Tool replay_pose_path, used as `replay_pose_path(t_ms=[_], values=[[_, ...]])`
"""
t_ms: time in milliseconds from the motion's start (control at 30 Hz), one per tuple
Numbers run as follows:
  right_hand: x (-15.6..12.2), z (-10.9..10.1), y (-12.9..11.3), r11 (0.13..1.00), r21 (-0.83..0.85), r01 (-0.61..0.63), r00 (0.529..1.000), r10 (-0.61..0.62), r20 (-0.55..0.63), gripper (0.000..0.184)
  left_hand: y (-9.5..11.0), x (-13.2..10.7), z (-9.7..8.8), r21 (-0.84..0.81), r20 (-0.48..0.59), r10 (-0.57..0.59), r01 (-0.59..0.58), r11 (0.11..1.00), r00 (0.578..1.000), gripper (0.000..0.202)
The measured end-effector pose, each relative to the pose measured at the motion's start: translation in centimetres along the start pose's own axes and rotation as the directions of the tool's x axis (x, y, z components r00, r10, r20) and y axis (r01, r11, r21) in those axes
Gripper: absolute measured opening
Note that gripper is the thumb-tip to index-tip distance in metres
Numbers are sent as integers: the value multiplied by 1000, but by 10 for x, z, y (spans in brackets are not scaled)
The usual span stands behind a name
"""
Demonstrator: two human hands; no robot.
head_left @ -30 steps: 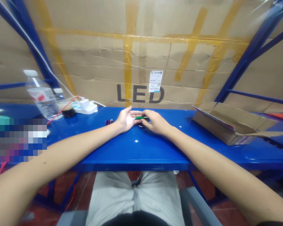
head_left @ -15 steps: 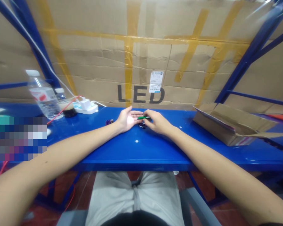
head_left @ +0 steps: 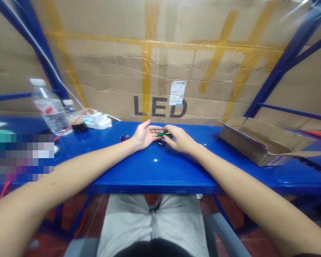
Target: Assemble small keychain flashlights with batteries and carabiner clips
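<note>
Near the middle of the blue table [head_left: 155,175], my right hand [head_left: 181,138] pinches a slim green pen [head_left: 162,134] with a dark end between thumb and fingers. It lies nearly level, its tip pointing left at the fingers of my left hand [head_left: 143,136]. I cannot tell whether the tip touches them. My left hand is open, palm turned up and fingers stretched to the right. Below the pen lie small dark glossy things [head_left: 161,142], partly hidden by the hands. Dark purple things [head_left: 123,138] sit left of my left wrist, their kind too small to make out.
An open cardboard box [head_left: 256,146] stands at the right. To the left are a water bottle [head_left: 49,110], a cup of dark liquid [head_left: 79,125], a white power strip [head_left: 100,123] and a red cable [head_left: 69,125]. A large cardboard sheet [head_left: 109,78] backs the table.
A bright white spot on my left palm has gone. Both hands and the green pen hold nearly the same place.
</note>
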State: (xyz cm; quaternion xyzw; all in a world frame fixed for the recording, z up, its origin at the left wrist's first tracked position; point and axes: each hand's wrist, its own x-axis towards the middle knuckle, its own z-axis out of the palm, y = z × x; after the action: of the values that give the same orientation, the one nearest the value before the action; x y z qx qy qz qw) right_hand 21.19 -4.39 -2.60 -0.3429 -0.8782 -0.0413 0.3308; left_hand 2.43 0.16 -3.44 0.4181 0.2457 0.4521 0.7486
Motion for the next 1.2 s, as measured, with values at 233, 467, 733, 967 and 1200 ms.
replay_pose_path(t_ms=[233,467,733,967,1200], values=[[0,-1,-1,1000,-2,-11,1000,11,-13,4,0,-1,2,8,2,-8,8,1000,1000,56],[0,-2,-1,999,-21,-39,999,39,-9,5,2,-3,5,13,-16,-3,4,1000,1000,57],[0,-1,-1,998,-35,-44,999,43,-7,8,2,-3,4,9,11,-14,14,1000,1000,56],[0,-2,-1,998,-56,-29,999,30,11,7,2,-4,5,23,14,-13,13,1000,1000,58],[0,-1,2,996,-93,1,1000,-1,-2,14,2,-3,2,59,60,-17,13,998,998,61]])
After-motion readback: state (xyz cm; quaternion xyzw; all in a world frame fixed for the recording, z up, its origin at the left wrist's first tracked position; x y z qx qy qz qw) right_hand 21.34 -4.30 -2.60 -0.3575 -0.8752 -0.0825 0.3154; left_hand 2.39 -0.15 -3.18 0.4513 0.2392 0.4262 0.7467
